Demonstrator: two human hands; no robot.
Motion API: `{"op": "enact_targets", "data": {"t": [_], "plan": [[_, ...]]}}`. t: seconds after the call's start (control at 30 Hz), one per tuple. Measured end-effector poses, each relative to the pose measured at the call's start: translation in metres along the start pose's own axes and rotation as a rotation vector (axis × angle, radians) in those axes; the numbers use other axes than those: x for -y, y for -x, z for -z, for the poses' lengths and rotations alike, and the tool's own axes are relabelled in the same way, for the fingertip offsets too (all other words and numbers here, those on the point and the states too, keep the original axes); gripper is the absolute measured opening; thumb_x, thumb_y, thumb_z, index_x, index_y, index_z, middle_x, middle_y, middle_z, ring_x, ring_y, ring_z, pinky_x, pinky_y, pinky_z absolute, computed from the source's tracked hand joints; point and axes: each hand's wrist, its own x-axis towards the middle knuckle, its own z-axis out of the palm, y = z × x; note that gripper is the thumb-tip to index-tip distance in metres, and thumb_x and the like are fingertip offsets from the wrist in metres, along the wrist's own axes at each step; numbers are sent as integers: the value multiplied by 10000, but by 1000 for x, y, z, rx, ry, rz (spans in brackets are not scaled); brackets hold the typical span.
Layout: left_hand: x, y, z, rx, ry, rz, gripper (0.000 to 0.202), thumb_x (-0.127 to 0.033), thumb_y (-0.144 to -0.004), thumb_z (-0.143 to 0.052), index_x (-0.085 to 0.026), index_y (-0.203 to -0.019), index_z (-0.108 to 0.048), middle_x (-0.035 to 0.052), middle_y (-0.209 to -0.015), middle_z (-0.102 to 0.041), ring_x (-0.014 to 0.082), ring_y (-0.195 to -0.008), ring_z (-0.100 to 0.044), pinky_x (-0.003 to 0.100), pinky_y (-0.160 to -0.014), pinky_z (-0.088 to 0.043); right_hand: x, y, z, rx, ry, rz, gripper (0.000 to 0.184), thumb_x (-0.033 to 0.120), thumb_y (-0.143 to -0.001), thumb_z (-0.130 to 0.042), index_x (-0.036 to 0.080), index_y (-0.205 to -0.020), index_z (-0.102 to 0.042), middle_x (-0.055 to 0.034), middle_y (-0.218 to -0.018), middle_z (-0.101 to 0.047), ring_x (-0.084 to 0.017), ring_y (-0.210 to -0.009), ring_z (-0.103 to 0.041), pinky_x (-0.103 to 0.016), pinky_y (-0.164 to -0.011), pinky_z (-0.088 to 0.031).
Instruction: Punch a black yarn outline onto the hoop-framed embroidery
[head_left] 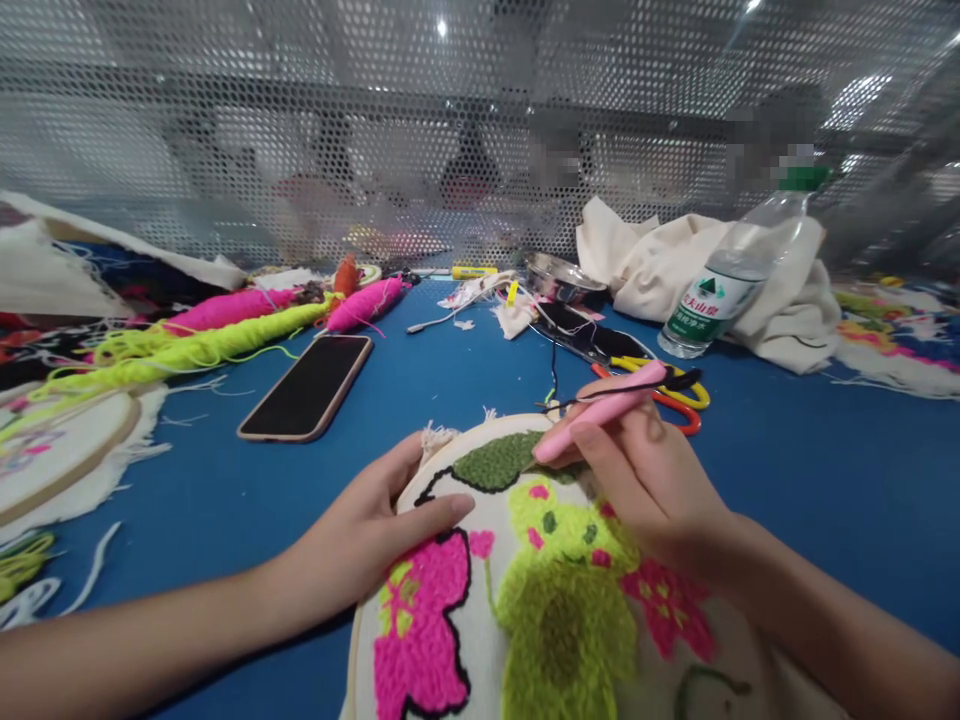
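An embroidery hoop [360, 640] with white cloth leans toward me at the front of the table. Its cloth bears a fuzzy yellow-green figure [517, 600], pink flowers [420, 650] and a dark green leaf [491, 463]. My left hand [397, 510] grips the hoop's upper left rim, thumb on the cloth and fingers behind it. My right hand [622, 460] is closed around a pink punch needle pen [604, 412], tilted with its tip at the leaf's right end. Dark yarn [679, 382] trails from the pen's back end. The right hand covers part of the hoop's upper right.
A phone [307, 390] lies left of the hoop, near pink and yellow yarn skeins [247, 335]. Another hoop [124, 440] is at far left. Scissors [679, 410], a metal bowl [562, 275], a water bottle [720, 285] and cream cloth [667, 255] stand behind my right hand. A perforated metal screen [300, 130] borders the back.
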Motion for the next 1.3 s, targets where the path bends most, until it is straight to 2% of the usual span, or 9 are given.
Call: {"op": "enact_targets", "data": {"t": [0.3,0.57,0.7,0.8,0.9,1.03,1.13,1.2,1.3], "plan": [[1,1,0,-13,31,35,506,-299,-798,-641,-265,-1269,-461,62,-1218,-602,236,-998,-622,319,-803,-531,0,3,-3,-56,-51,-59,223,311,-946,-396,205,-867,-576,-51,-847,-694,-160,-765,-683,-270,-662,-557],[-4,-1,-1,-20,-36,16,512,-328,-784,-651,-246,-1259,-478,67,-1201,-615,250,-1009,-618,328,-815,-525,0,3,-2,-75,-118,-87,201,320,-946,-400,228,-853,-553,-48,-829,-693,-163,-754,-686,-274,-664,-568],[-3,0,0,-13,-34,19,511,-327,-795,-640,-253,-1269,-465,68,-1210,-608,252,-1027,-611,325,-812,-527,0,3,-3,-85,-94,-68,205,303,-947,-396,223,-852,-558,-52,-814,-693,-157,-741,-680,-275,-674,-562],[0,0,1,-9,-31,21,509,-323,-801,-633,-259,-1275,-459,71,-1209,-605,258,-1050,-598,329,-816,-527,0,4,-3,-90,-49,-58,187,306,-935,-420,225,-867,-573,-44,-807,-695,-165,-728,-679,-283,-622,-552],[1,0,2,-5,-14,20,500,-322,-806,-625,-261,-1274,-461,72,-1197,-608,251,-1020,-609,335,-816,-528,2,4,-1,-105,69,5,172,337,-904,-480,237,-840,-604,-28,-783,-691,-183,-726,-673,-292,-578,-520],[0,-1,-1,2,6,10,477,-319,-803,-629,-259,-1252,-479,62,-1177,-617,235,-984,-620,327,-812,-524,4,3,1,-60,233,122,199,366,-879,-525,244,-773,-641,-15,-735,-677,-180,-683,-646,-290,-564,-477],[-2,-2,-2,-10,-1,-3,457,-325,-790,-640,-236,-1218,-508,61,-1150,-631,238,-989,-615,318,-810,-517,3,4,-1,-46,296,238,89,308,-850,-579,263,-811,-645,-16,-793,-671,-186,-763,-626,-301,-646,-477],[-3,-3,-3,-21,-15,-14,428,-329,-787,-642,-227,-1187,-528,54,-1137,-637,234,-999,-607,299,-804,-511,1,6,-4,-85,298,286,20,256,-826,-610,259,-817,-627,-20,-859,-663,-184,-815,-606,-312,-724,-471],[-3,-2,-2,-18,-30,-36,395,-327,-792,-637,-235,-1163,-538,39,-1128,-639,222,-1000,-601,286,-809,-500,0,5,-8,-103,284,300,45,191,-807,-619,230,-796,-598,-25,-874,-649,-177,-816,-580,-319,-750,-447]]}}
